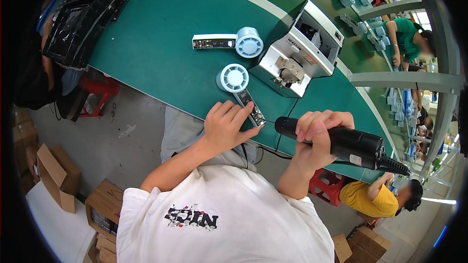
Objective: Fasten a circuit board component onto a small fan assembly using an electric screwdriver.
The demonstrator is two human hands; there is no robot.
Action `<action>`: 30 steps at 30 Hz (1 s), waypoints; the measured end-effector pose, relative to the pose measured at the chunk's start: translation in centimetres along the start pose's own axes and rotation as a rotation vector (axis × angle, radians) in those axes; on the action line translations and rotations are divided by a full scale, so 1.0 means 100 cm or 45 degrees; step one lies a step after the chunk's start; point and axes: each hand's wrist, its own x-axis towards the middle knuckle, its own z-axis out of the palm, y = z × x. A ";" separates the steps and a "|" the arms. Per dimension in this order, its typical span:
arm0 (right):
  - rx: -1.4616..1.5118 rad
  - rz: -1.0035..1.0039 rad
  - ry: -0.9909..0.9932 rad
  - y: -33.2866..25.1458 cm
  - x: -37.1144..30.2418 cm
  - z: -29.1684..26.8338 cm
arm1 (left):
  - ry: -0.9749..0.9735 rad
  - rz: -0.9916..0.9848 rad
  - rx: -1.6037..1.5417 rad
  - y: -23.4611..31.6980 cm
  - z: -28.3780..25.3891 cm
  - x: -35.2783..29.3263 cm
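A light-blue handheld fan [233, 78] lies on the green table, its round head pointing away from me and its opened handle showing a circuit board. My left hand [225, 125] holds that handle, fingers on its near side and thumb by the end. In my right hand [319, 139] is a black electric screwdriver [357, 147], lying nearly level and pointing left. Its thin bit reaches the end of the handle; whether it touches a screw is too small to tell. Just beyond, a second handheld fan [249, 43] lies with its handle to the left, circuit board showing.
A screw feeder machine [312, 51] stands right of the fans. Black cables run over the table's near edge. A black plastic-covered bundle [78, 34] sits at the far left beside a person. Co-workers, more fans and a metal frame [404, 82] are at the right. Cardboard boxes [58, 173] stand on the floor.
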 end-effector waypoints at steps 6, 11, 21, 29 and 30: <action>0.169 0.045 -0.382 -0.006 0.014 -0.013 | 0.017 0.004 -0.009 -0.001 0.000 0.000; 0.164 -0.101 0.045 -0.015 0.072 -0.001 | 0.040 0.023 0.011 0.001 0.000 -0.001; 0.006 0.018 0.130 -0.006 0.087 0.027 | 0.021 0.004 -0.001 0.001 -0.003 -0.001; -0.053 0.086 0.012 -0.011 0.054 0.041 | 0.068 0.029 -0.016 0.000 -0.001 -0.001; -0.007 0.085 0.016 -0.010 0.051 0.045 | 0.075 0.029 -0.023 0.000 -0.001 -0.001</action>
